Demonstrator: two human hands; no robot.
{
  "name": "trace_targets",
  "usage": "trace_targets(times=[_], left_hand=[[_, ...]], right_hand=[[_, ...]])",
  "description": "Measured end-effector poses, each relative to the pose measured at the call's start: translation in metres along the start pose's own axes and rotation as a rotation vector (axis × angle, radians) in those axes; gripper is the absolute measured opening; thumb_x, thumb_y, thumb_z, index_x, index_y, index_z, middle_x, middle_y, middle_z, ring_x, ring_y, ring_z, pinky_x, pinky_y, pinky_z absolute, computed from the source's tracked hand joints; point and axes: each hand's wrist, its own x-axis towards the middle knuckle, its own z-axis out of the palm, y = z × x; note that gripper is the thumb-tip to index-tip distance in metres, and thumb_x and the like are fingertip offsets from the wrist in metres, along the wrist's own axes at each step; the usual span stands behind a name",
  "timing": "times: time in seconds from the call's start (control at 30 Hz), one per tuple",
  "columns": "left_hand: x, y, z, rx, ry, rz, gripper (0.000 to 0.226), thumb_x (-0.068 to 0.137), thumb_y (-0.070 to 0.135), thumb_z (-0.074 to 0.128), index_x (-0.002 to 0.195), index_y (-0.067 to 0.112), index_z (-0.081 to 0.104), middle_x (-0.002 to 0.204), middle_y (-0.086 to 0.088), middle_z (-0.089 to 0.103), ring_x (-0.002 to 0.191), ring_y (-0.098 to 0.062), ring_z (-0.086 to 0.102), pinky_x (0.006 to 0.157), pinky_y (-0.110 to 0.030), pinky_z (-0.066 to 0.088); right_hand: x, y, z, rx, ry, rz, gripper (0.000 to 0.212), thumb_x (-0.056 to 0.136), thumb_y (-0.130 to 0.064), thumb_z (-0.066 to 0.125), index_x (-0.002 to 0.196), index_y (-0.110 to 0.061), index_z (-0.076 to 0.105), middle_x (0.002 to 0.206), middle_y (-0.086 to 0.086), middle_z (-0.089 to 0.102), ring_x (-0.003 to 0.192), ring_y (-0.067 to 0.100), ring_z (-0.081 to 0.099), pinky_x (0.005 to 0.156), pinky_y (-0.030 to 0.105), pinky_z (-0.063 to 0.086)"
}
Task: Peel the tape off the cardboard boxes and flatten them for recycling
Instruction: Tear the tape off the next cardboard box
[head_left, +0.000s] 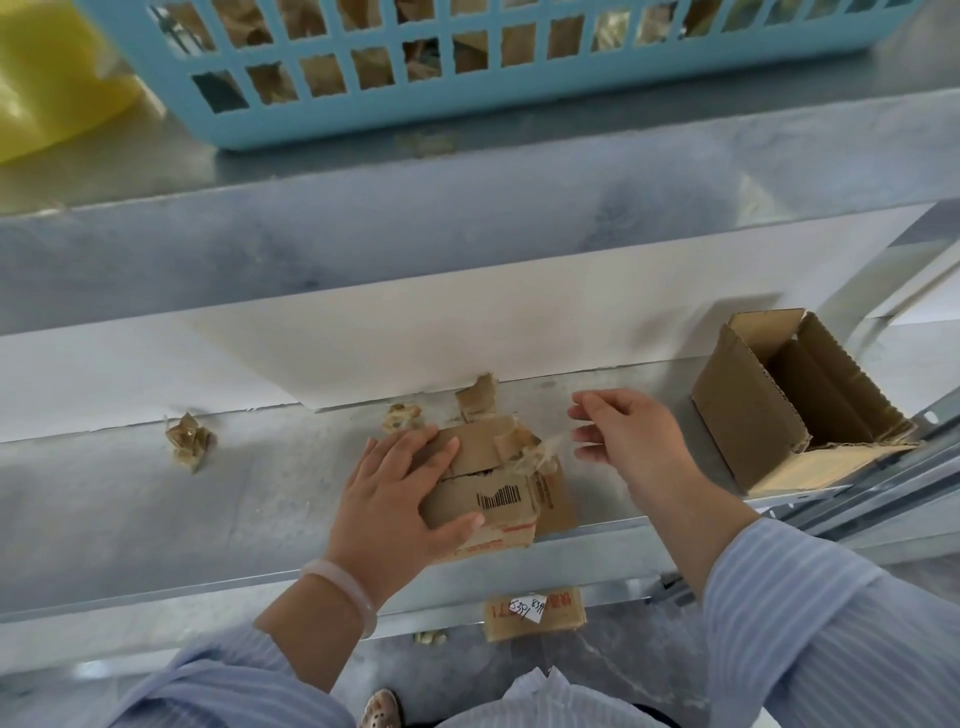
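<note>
Left hand is spread over the small barcoded cardboard box, fingers across its top flap and thumb along the near face, pinning it to the metal shelf near the front edge. Right hand sits just beside the box's far right corner with its fingers curled. It looks to be pinching a strip of clear tape that stretches from that corner, though the film is thin and hard to make out.

From where I stand, the peel would go best pulled low and back along the seam rather than straight up, slowly enough that the film doesn't snap or take the paper face with it. The holding hand should press close to the corner so the flap doesn't lift. Once the tape is free, the flaps can open and the box can fold flat.

A second, open cardboard box waits at the right end of the shelf. A crumpled tape wad lies off to the left, and a blue plastic basket of cardboard scraps sits on the level above.
</note>
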Motion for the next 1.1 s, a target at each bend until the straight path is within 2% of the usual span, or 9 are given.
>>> trace_targets(times=[0.1,0.17,0.23,0.3,0.4,0.57,0.83,0.97,1.1], left_hand=[[0.000,-0.007,0.000,-0.014,-0.030,0.030,0.085,0.073,0.084,0.036,0.141,0.033,0.046,0.148,0.011,0.036,0.140,-0.016,0.028,0.120,-0.042,0.010],[0.000,-0.008,0.000,-0.009,-0.036,0.040,0.085,0.074,0.085,0.033,0.141,0.034,0.045,0.149,0.011,0.036,0.140,-0.016,0.028,0.119,-0.042,0.010],[0.000,-0.008,0.000,-0.007,-0.043,0.043,0.084,0.075,0.083,0.036,0.142,0.033,0.044,0.149,0.011,0.035,0.140,-0.016,0.027,0.119,-0.043,0.011],[0.000,-0.008,0.000,-0.017,-0.042,0.039,0.082,0.075,0.080,0.041,0.141,0.033,0.045,0.148,0.011,0.036,0.140,-0.016,0.027,0.119,-0.044,0.013],[0.000,-0.007,-0.001,-0.028,-0.034,0.035,0.081,0.074,0.078,0.045,0.141,0.032,0.046,0.148,0.011,0.037,0.140,-0.017,0.028,0.119,-0.046,0.014],[0.001,-0.005,-0.002,-0.037,-0.029,0.032,0.081,0.073,0.077,0.045,0.140,0.032,0.047,0.147,0.010,0.038,0.139,-0.016,0.029,0.118,-0.046,0.016],[0.000,-0.006,-0.001,-0.065,-0.008,0.041,0.080,0.071,0.076,0.049,0.137,0.031,0.051,0.144,0.011,0.040,0.137,-0.015,0.032,0.118,-0.045,0.017],[0.001,-0.006,-0.001,-0.061,0.004,0.032,0.079,0.071,0.075,0.050,0.136,0.031,0.053,0.143,0.010,0.042,0.135,-0.016,0.033,0.114,-0.052,0.028],[0.001,-0.004,-0.001,-0.062,0.014,0.027,0.079,0.069,0.075,0.052,0.134,0.030,0.055,0.141,0.009,0.044,0.132,-0.015,0.034,0.109,-0.054,0.034]], right_hand=[[0.008,0.006,0.008,-0.233,-0.232,0.017,0.025,0.101,-0.026,0.047,0.119,-0.025,0.064,0.109,-0.002,0.068,0.094,0.015,0.066,0.086,0.037,0.057],[0.013,0.009,0.017,-0.377,-0.363,0.040,0.027,0.100,-0.036,0.046,0.115,-0.031,0.067,0.112,-0.002,0.068,0.103,0.016,0.063,0.095,0.038,0.052],[0.018,0.007,0.025,-0.373,-0.406,0.084,0.028,0.098,-0.039,0.048,0.110,-0.027,0.070,0.110,0.001,0.070,0.102,0.018,0.065,0.092,0.034,0.053],[0.024,0.003,0.029,-0.384,-0.425,0.089,0.030,0.100,-0.036,0.046,0.115,-0.020,0.067,0.113,0.005,0.068,0.101,0.020,0.065,0.078,0.027,0.053],[0.028,0.000,0.030,-0.430,-0.437,0.050,0.022,0.100,-0.027,0.050,0.109,-0.016,0.067,0.107,0.008,0.069,0.087,0.015,0.063,0.065,0.019,0.048],[0.032,0.004,0.030,-0.543,-0.367,-0.085,0.004,0.090,-0.018,0.066,0.087,-0.020,0.065,0.079,-0.008,0.065,0.073,0.005,0.061,0.050,0.006,0.039],[0.032,0.008,0.035,-0.614,-0.232,-0.308,0.017,0.090,-0.020,0.066,0.078,-0.030,0.061,0.085,-0.008,0.066,0.083,0.009,0.061,0.072,0.021,0.046],[0.029,-0.004,0.031,-0.741,-0.272,-0.448,0.010,0.091,-0.019,0.063,0.085,-0.027,0.065,0.085,-0.011,0.066,0.080,0.004,0.060,0.072,0.020,0.046],[0.018,-0.001,0.024,-0.691,-0.244,-0.494,0.013,0.092,-0.019,0.064,0.083,-0.027,0.066,0.079,-0.014,0.066,0.074,-0.001,0.059,0.067,0.015,0.044]])
